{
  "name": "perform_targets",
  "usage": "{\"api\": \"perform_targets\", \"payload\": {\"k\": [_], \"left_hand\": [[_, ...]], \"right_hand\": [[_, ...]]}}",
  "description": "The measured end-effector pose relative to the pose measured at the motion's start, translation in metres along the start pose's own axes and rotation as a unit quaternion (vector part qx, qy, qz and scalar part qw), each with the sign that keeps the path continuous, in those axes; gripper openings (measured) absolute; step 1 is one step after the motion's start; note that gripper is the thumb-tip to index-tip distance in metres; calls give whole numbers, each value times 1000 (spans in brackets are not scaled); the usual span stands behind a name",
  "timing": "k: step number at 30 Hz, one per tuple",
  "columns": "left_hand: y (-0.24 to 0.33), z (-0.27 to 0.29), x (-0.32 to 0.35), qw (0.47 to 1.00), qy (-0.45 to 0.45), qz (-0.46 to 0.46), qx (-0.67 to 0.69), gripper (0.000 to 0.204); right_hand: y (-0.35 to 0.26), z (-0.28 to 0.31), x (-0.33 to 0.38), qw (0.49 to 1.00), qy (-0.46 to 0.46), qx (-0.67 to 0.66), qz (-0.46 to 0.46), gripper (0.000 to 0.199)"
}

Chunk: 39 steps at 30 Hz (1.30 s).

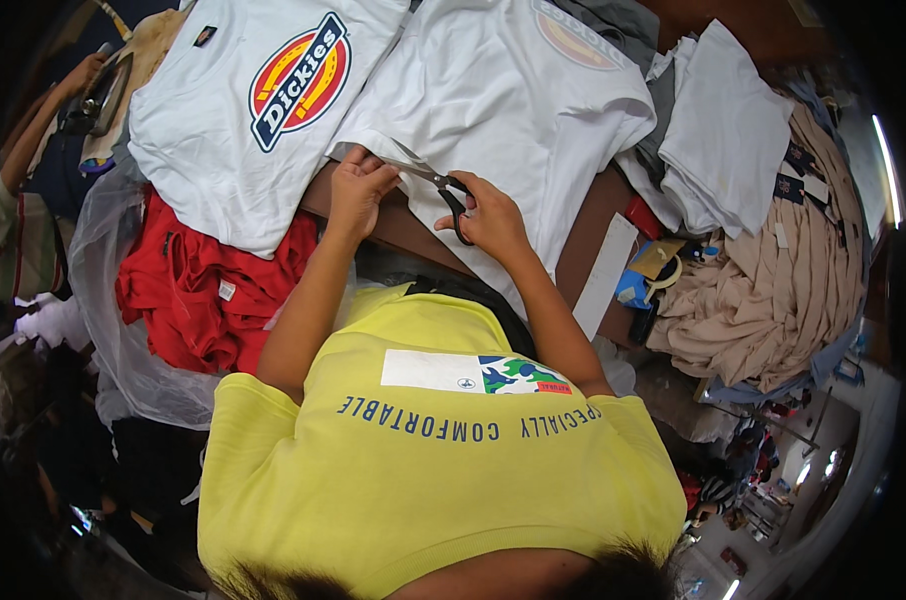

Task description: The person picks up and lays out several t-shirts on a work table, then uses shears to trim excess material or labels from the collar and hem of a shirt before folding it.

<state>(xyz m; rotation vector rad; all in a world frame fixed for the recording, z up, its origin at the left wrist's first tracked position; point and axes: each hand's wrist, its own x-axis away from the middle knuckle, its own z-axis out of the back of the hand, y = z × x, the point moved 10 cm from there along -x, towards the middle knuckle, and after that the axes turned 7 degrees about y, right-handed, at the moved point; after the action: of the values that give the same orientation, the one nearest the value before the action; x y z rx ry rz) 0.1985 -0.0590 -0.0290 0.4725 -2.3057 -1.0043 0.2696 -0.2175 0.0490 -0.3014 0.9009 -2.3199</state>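
Observation:
A white T-shirt [513, 100] lies spread on a brown table [585, 232]. My left hand [358, 190] pinches the shirt's lower edge near the sleeve. My right hand [488, 215] is shut on black-handled scissors [438, 180], whose blades point left toward the cloth held by my left hand. The two hands are close together, just above my yellow shirt [423, 470].
A second white T-shirt [243, 110] with an oval red, yellow and blue logo lies at the left. Red garments [203, 280] sit in clear plastic below it. Folded white shirts [723, 130] and a beige pile [773, 270] are at the right. Another person's arm [33, 140] shows far left.

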Motion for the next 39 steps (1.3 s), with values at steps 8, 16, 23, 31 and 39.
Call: {"api": "perform_targets", "payload": {"k": [8,16,23,31,39], "left_hand": [[2,-6,3,1000,8,5,0,43],[14,-1,-4,999,23,-29,28,48],[10,-2,-2,1000,-1,-24,-4,52],[22,-2,0,998,38,-35,26,56],[23,6,-7,998,21,-61,27,62]], "right_hand": [[5,-9,-7,1000,-23,-20,-7,59],[18,-16,-1,996,-52,-32,-66,52],[-7,-10,-14,1000,3,-3,17,63],[17,-27,-10,995,-70,-38,-67,49],[-8,-17,-17,1000,-9,17,0,55]]}}
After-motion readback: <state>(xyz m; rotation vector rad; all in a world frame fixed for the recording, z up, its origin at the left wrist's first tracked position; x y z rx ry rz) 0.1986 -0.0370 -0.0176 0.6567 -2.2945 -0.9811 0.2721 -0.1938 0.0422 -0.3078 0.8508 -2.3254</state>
